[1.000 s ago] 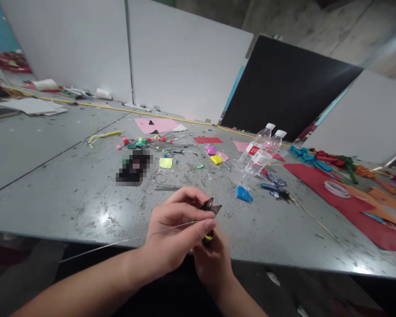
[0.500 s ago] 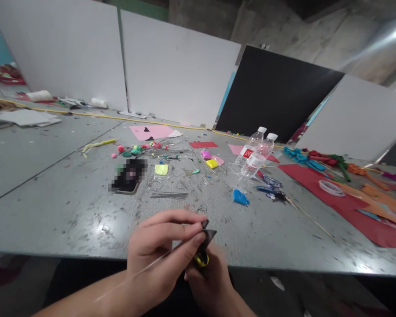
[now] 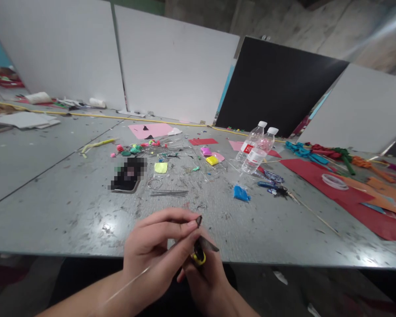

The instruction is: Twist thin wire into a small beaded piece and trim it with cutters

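Note:
My left hand (image 3: 155, 255) pinches a thin metal wire (image 3: 128, 284) that runs down to the lower left. Under it, my right hand (image 3: 208, 281) grips a pair of small pliers with yellow on the handle (image 3: 199, 254). The dark jaws stand apart and point up and right, close to the wire's end at my left fingertips. Both hands hover at the near edge of the grey table (image 3: 69, 211).
A phone (image 3: 128, 175), a bundle of wires (image 3: 169, 193), a key ring (image 3: 154, 183), small clay lumps in yellow (image 3: 212, 160), pink and blue (image 3: 241, 193), two water bottles (image 3: 257, 149), red paper (image 3: 343, 198) and tape (image 3: 330, 181) lie on the table. White and black boards stand behind.
Both hands have dropped toward the near table edge and slightly left. The wire has swung from nearly level to steeply down-left. The pliers' jaws have spread a little.

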The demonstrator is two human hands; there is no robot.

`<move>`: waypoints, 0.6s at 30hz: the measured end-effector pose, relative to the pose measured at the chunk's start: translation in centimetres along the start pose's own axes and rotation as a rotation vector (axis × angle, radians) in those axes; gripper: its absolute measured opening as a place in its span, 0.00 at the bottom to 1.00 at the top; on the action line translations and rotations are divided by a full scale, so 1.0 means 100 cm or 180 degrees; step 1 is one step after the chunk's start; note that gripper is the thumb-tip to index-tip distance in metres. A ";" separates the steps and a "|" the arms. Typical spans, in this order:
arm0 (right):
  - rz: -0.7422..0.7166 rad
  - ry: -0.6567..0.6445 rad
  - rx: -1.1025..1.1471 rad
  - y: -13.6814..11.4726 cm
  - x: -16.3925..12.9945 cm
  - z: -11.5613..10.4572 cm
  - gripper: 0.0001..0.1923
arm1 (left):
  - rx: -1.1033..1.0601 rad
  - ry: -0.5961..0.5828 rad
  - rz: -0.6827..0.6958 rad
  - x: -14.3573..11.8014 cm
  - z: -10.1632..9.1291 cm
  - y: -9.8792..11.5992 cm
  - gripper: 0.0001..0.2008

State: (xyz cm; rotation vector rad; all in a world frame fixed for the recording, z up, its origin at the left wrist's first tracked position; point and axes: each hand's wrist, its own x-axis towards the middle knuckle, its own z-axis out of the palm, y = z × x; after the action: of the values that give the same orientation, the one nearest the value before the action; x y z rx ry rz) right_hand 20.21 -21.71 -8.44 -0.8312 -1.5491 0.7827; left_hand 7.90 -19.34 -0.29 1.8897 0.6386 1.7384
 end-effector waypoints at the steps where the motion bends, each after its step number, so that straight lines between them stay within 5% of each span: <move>1: -0.0099 0.0028 -0.0034 0.001 -0.001 0.000 0.18 | -0.0018 -0.0043 0.0024 0.000 -0.001 -0.001 0.09; 9: -0.1223 -0.0024 -0.1292 0.008 -0.003 -0.014 0.29 | -0.0316 -0.0481 0.0407 0.006 -0.008 0.002 0.14; 18: -0.1540 -0.0520 -0.0819 0.007 0.016 -0.011 0.27 | -0.0070 -0.0599 0.0562 0.009 -0.016 0.013 0.14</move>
State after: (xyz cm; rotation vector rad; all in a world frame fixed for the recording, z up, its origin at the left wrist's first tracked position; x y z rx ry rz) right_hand 21.23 -19.95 -8.07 -0.5444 -1.9255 0.3066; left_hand 6.37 -19.68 1.32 2.1172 0.3908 1.6370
